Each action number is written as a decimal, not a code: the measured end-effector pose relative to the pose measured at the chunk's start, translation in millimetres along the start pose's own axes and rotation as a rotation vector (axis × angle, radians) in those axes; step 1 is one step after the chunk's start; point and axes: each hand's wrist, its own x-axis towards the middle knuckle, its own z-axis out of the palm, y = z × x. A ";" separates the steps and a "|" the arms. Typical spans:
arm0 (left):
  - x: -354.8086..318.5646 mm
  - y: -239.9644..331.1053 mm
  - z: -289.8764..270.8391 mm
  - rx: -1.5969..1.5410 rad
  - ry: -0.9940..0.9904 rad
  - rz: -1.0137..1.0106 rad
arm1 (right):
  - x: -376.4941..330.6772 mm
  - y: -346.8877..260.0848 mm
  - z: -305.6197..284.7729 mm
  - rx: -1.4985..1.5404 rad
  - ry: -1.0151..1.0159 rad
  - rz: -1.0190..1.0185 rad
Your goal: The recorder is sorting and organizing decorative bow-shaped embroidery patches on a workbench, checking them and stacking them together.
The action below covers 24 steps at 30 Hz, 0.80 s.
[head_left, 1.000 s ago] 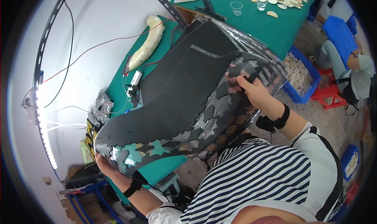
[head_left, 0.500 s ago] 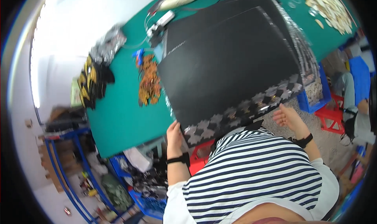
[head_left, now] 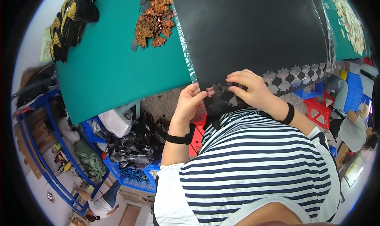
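Observation:
A large black sheet (head_left: 253, 32) lies on the green table, and its near edge hangs over toward me. Along that edge runs a row of see-through, star-like shapes (head_left: 284, 79) with a shiny film. My left hand (head_left: 190, 101) is closed on the sheet's near left corner, thumb on top. My right hand (head_left: 253, 89) is over the near edge, beside the left end of the row. Its fingers are stretched out, the thumb apart from them, and I see nothing between them. Several of the shapes below it are partly covered by the hand.
A pile of orange-brown glittery pieces (head_left: 152, 28) lies left of the sheet. Black and gold pieces (head_left: 65, 28) are stacked at the table's far left. Pale pieces (head_left: 352, 24) lie far right. Below stand a blue crate (head_left: 130, 178) with black scraps and a red stool (head_left: 318, 111).
My right hand has moved left from the sheet's right side to the near edge close to my left hand. My left hand keeps the corner. The view has shifted closer to the near edge.

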 end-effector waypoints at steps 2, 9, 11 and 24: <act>-1.1 0.3 3.5 -0.120 0.005 0.026 | 8.6 0.0 16.4 -0.026 0.010 -0.028; 2.9 6.5 14.3 0.016 -0.031 0.105 | 16.5 -18.7 44.9 -0.133 0.125 0.061; 8.9 1.6 13.9 0.137 -0.007 0.155 | 18.4 -19.5 48.7 -0.155 0.179 0.089; 19.9 -20.5 -26.6 -0.016 0.118 0.126 | 35.3 56.9 -20.4 0.898 0.862 0.512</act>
